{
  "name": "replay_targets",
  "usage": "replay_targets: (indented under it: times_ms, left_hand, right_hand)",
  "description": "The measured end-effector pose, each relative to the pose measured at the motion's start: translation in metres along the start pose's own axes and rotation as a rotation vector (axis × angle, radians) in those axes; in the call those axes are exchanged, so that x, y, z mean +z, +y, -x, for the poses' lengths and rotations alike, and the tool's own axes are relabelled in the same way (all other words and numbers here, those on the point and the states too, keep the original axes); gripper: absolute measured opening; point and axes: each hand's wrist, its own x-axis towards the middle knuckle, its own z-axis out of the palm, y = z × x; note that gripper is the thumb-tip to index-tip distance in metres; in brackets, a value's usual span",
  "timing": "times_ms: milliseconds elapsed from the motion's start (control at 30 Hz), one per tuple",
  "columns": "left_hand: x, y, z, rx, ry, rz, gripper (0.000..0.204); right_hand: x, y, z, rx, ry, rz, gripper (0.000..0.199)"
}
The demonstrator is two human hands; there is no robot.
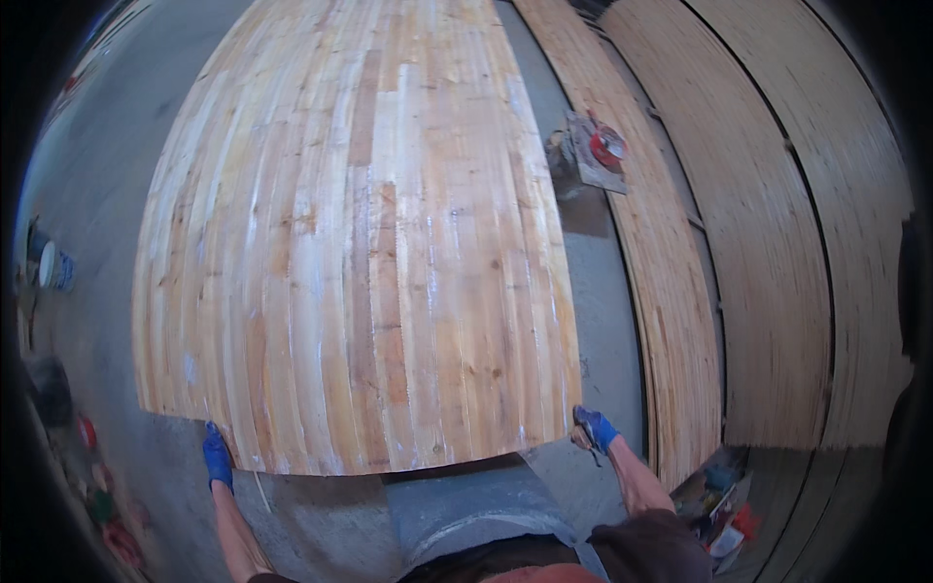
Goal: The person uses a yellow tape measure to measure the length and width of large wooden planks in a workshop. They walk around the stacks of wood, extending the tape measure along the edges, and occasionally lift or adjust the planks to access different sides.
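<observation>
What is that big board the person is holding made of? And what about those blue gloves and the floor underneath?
The big board looks like glued-up strips of solid wood: long narrow staves in mixed tan shades, with pale smears, seemingly unfinished. The gloves on the left hand and right hand look like blue coated fabric, though that is hard to tell. The floor looks like smooth grey concrete.

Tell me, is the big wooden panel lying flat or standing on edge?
Flat: the wooden panel shows its whole broad face, near corners at left hand and right hand.

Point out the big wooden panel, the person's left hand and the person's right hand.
wooden panel (360, 233), head view, middle of its striped face.
left hand (217, 457), head view, back of the blue glove.
right hand (595, 428), head view, back of the blue glove.
</observation>
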Motion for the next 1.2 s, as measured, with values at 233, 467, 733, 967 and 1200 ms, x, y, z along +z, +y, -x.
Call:
replay_targets:
  times_ms: [233, 467, 733, 967, 1200]
  left_hand:
    - [-0.015, -0.030, -0.026, 0.187, 0.173, 0.088, 0.066]
    - [-0.017, 0.041, 0.021, 0.003, 0.202, -0.406, 0.079]
    - [0.000, 0.062, 0.042, 0.049, 0.154, -0.138, 0.080]
    - [0.005, 0.018, 0.019, -0.056, -0.017, 0.287, 0.078]
    - [-0.032, 0.031, 0.017, -0.045, -0.132, 0.230, 0.082]
  right_hand:
    - [0.038, 0.015, -0.016, -0.099, -0.001, -0.242, 0.070]
    - [0.043, 0.012, -0.010, -0.126, 0.010, -0.203, 0.068]
    - [0.035, 0.013, 0.000, -0.256, 0.336, -0.003, 0.061]
    - [0.020, 0.002, 0.006, -0.335, 0.263, 0.089, 0.059]
    - [0.045, -0.010, 0.032, -0.183, 0.237, -0.019, 0.060]
